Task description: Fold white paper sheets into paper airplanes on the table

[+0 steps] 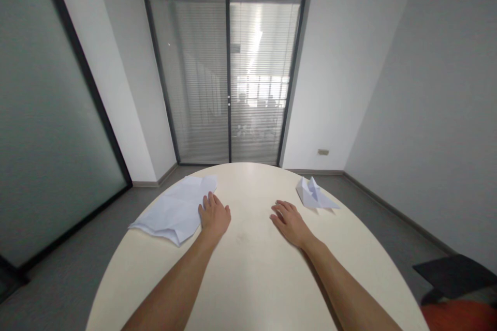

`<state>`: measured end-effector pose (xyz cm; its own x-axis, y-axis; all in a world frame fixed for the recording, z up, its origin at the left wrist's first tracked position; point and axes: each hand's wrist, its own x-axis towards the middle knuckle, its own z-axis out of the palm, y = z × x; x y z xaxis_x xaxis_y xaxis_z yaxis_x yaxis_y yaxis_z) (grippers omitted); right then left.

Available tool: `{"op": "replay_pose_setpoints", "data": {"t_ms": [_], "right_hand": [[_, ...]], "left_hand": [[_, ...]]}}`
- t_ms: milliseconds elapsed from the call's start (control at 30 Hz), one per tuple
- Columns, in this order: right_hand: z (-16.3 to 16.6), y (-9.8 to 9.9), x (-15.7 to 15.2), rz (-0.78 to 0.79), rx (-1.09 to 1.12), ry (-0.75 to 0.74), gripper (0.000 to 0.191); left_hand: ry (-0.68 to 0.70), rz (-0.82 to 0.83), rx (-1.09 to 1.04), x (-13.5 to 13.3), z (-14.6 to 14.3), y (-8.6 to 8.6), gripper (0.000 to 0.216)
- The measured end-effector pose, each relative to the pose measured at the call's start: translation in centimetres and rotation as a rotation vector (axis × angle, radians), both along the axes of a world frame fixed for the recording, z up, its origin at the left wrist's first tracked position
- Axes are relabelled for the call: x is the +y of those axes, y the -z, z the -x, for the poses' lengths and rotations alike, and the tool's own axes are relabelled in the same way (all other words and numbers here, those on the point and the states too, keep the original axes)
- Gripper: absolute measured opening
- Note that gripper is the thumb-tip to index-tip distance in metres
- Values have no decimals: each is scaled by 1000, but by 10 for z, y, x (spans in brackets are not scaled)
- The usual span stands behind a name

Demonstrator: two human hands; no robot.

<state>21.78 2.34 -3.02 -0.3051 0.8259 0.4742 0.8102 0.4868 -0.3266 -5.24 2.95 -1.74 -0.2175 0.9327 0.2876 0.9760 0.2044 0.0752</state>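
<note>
My left hand [214,215] lies flat on the round cream table [248,274], fingers stretched out, its fingertips touching the right edge of a stack of creased white paper sheets [176,208]. My right hand [289,221] also rests palm down on the table, fingers spread, holding nothing. A folded white paper plane [313,194] sits just beyond and to the right of my right hand, apart from it.
A dark chair back [454,274] and something red [460,316] show at the lower right. Glass doors with blinds [227,80] stand ahead, a frosted glass wall [46,129] on the left, grey floor around the table.
</note>
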Motion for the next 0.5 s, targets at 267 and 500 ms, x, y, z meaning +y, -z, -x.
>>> {"op": "replay_pose_setpoints", "data": {"t_ms": [267, 500], "right_hand": [[1, -1, 0, 22, -9, 3, 34], [2, -2, -1, 23, 34, 5, 37]], "left_hand": [[8, -226, 18, 0, 0, -3, 71], [310, -291, -22, -19, -28, -28, 73]]}}
